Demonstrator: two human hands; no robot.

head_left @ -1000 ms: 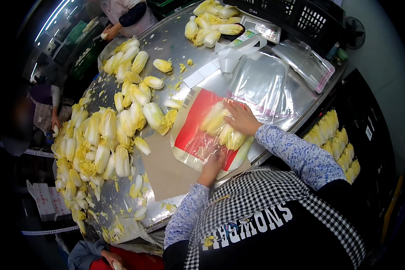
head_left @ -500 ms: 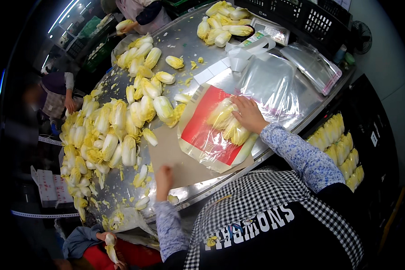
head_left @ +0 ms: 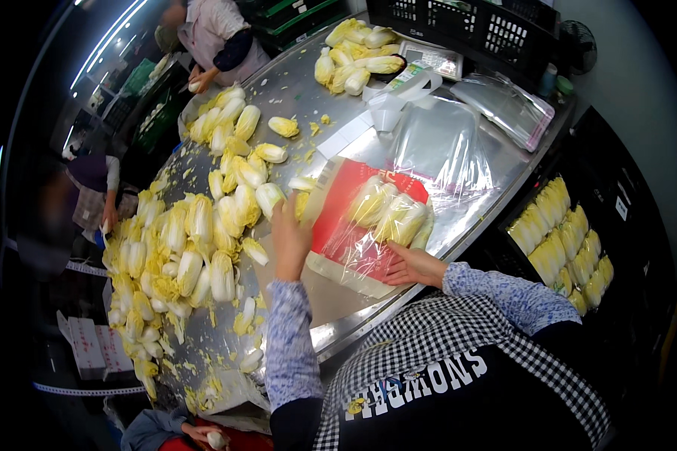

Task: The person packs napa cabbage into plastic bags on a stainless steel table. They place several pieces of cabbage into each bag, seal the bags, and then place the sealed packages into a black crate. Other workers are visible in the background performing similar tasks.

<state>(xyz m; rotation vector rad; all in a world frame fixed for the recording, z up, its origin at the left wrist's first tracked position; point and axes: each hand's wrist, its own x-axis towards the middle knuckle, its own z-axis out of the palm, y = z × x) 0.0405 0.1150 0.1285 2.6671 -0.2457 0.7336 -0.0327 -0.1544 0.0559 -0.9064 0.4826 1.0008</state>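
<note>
A clear plastic bag (head_left: 357, 259) holds small napa cabbages (head_left: 400, 222) and lies on a red and tan paper sheet (head_left: 337, 197) near the table's front edge. My right hand (head_left: 414, 267) rests against the bag's lower side, fingers spread, with nothing gripped. My left hand (head_left: 289, 239) is raised over the sheet's left edge, a little blurred, its fingers stretched toward a loose white-and-yellow cabbage (head_left: 269, 198). I cannot tell whether they touch it. Beneath the paper sheet is a brown cardboard piece (head_left: 316, 301).
A large heap of napa cabbages (head_left: 177, 248) covers the left of the metal table (head_left: 286, 98). Clear empty bags (head_left: 440, 143) lie behind the packed one. A black crate (head_left: 485, 28) stands at the back, packed cabbages (head_left: 564, 240) at right. Co-workers (head_left: 214, 37) stand across the table.
My right hand has slid from the top of the bagged cabbages to the bag's near side. My left hand has moved up and forward, from the cardboard toward the loose cabbages.
</note>
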